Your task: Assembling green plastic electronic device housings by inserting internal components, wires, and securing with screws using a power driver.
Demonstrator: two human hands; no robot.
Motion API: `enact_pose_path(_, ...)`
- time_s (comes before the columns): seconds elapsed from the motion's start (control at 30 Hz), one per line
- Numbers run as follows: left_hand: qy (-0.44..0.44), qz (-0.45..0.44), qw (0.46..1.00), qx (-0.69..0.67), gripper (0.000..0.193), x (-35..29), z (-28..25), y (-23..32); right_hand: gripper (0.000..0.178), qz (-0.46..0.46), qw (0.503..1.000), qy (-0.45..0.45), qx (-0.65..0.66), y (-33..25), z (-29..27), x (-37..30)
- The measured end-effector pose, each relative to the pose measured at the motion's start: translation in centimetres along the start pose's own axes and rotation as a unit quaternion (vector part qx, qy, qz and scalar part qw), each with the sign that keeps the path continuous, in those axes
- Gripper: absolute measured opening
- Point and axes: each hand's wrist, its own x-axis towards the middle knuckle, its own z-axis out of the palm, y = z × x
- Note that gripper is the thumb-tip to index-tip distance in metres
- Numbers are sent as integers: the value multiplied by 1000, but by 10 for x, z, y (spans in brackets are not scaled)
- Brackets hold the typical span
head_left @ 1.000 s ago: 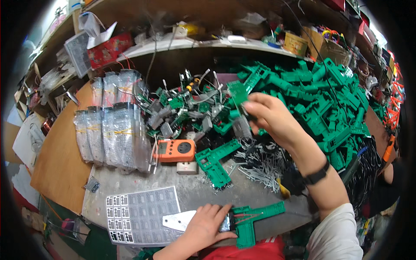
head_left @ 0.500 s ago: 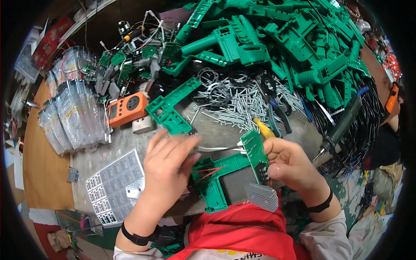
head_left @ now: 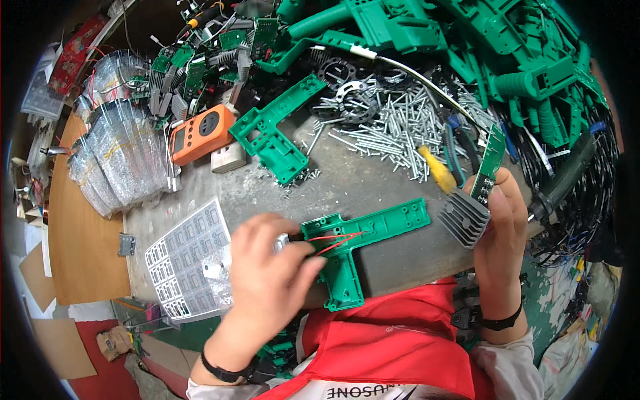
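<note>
My right hand [head_left: 503, 223] is closed around a green circuit board [head_left: 492, 157] with a grey finned heat sink [head_left: 464, 217], raised at the right above the bench. A black-and-white cable [head_left: 427, 81] with a white connector reaches up and left from the board. In front of me lies a green T-shaped plastic housing half [head_left: 390, 223], with red wires [head_left: 333, 237] running over it. My left hand [head_left: 270, 273] is curled at the housing's left end. By its fingertips shows a silvery piece [head_left: 281, 241], partly hidden by the fingers.
A second green housing half [head_left: 273, 137] lies farther back, beside an orange meter [head_left: 200, 135]. Loose screws [head_left: 393, 133], a yellow-handled tool [head_left: 437, 170] and a heap of green housings [head_left: 393, 23] fill the back. A sticker sheet [head_left: 190, 260] and bubble-wrapped bundles [head_left: 123, 157] are left.
My right hand has lifted the board and heat sink away to the right, off the housing. The cable has swung upward. My left hand stays near the housing's left end.
</note>
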Motion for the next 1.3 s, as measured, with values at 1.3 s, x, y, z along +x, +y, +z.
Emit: enact_pose_path(1.3, -151, 22, 984, -94, 20, 56, -13, 8, 29, 175, 973, -149, -14, 16, 5, -24)
